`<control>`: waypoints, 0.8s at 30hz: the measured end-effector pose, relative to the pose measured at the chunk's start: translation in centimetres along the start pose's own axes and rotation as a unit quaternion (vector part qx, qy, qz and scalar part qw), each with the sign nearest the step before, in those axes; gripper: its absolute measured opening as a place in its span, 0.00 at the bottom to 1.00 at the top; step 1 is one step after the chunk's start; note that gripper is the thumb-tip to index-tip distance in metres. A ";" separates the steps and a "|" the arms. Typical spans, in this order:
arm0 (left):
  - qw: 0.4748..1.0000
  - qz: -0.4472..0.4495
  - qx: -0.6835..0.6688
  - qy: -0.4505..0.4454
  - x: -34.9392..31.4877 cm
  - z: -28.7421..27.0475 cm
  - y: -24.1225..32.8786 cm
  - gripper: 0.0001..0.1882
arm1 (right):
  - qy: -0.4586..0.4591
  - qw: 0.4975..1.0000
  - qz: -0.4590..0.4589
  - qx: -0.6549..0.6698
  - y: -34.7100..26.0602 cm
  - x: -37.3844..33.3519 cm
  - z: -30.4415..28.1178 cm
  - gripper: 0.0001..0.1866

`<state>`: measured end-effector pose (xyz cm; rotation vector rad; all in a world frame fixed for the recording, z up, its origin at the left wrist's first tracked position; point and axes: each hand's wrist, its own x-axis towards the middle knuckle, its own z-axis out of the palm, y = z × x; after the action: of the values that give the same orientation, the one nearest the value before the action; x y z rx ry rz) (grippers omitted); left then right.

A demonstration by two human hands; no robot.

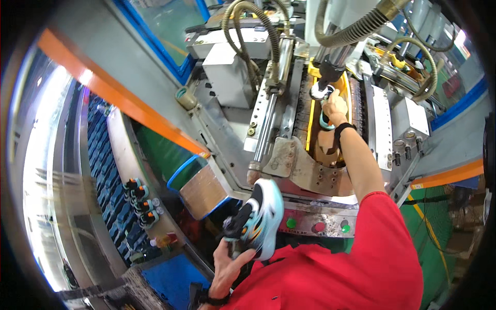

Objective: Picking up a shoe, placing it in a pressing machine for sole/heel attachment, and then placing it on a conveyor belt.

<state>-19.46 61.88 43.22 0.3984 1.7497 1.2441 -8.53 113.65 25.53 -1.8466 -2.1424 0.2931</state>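
The press machine fills the upper half of your view: grey steel plates, ribbed hoses, a yellow-lined bay at its centre. Its far parts bend into the fisheye rim and blur. The control strip with green and red buttons sits along its near edge, partly covered by your red sleeve.

A conveyor runs down the left side, carrying several small shoes, too small to tell details.

Your left hand holds a finished sneaker, teal, white and black, tilted with its sole toward the machine. The grip is closed around the heel end; your fingers are mostly hidden behind the shoe.

Your right hand reaches into the yellow bay and rests on a second shoe, of which only a teal edge and a tan part show. The press head hangs just above it. You cannot tell whether this grip is closed on the shoe or only pressing it; the fingertips are hidden.

A black wristband circles the right wrist.
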 end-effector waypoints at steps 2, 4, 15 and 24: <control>0.994 -0.031 -0.089 0.052 -2.7 -0.1 -1.5 0.29 | 0.005 0.999 0.030 0.030 0.2 -0.1 0.3 0.23; 0.989 -0.020 -0.111 0.099 -5.0 0.1 -3.7 0.28 | -0.010 0.999 -0.007 0.044 -0.5 -1.1 -0.6 0.31; 0.961 -0.061 -0.148 0.225 -12.3 3.0 -13.0 0.29 | -0.196 0.827 -0.464 0.250 -0.7 -36.1 0.0 0.13; 0.821 -0.121 -0.362 0.424 -24.6 0.7 -25.2 0.19 | -0.194 0.810 -0.514 0.205 1.1 -36.4 8.8 0.12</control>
<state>-0.09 34.14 33.34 -0.9357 1.7254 1.9192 -5.87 78.21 13.61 -0.2474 -2.6901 0.8117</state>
